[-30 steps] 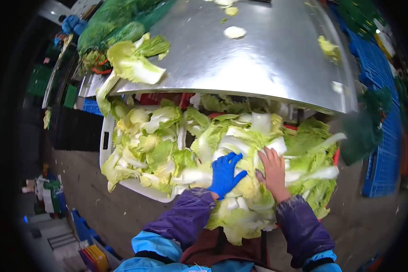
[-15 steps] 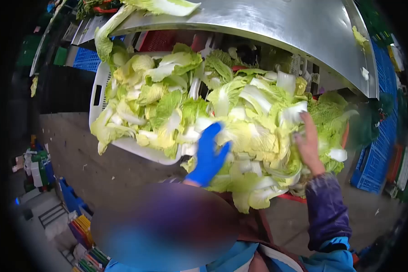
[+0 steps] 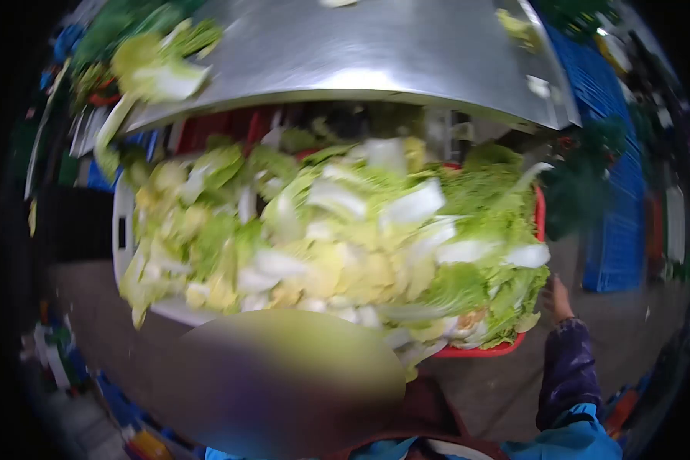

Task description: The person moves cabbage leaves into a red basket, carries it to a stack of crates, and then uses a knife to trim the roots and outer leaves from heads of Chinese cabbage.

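Cabbage leaves [image 3: 345, 261], pale green, yellow and white, lie heaped across two crates. On the left the heap fills a white crate [image 3: 120, 222]. The right part rests in a red crate [image 3: 543, 218], whose rim shows at the right and bottom. My right hand [image 3: 560, 299] is bare and beside the red crate's right edge, close to the outer leaves; its fingers are partly hidden and blurred. My left hand does not show; a blurred oval covers the bottom centre of the view.
A steel table [image 3: 360, 57] stands beyond the crates, with loose leaves [image 3: 161, 77] hanging over its left corner and scraps at its right. Blue crates [image 3: 613, 230] stand at the right. Grey floor [image 3: 92, 299] shows at the left.
My right hand has moved from on top of the leaves to the red crate's right side. The gloved left hand has gone out of sight. The camera view has shifted.
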The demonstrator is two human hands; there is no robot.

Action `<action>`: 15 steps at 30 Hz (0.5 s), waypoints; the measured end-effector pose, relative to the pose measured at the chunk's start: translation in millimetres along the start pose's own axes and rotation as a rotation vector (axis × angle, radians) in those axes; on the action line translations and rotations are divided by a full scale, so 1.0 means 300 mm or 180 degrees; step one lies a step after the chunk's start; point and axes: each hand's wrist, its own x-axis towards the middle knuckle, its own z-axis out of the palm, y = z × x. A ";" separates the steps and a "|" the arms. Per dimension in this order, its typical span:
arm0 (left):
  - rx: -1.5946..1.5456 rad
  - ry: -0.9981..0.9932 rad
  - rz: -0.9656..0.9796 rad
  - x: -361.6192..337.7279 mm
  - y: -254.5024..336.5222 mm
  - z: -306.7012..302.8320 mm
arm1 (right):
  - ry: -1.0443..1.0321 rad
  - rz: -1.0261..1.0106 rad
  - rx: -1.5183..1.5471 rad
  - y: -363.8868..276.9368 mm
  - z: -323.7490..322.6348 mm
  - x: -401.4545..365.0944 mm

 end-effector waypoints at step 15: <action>0.1828 -0.0224 -0.0363 -0.168 0.290 0.257 | 0.1424 -0.1042 -0.0723 -0.001 0.287 -0.033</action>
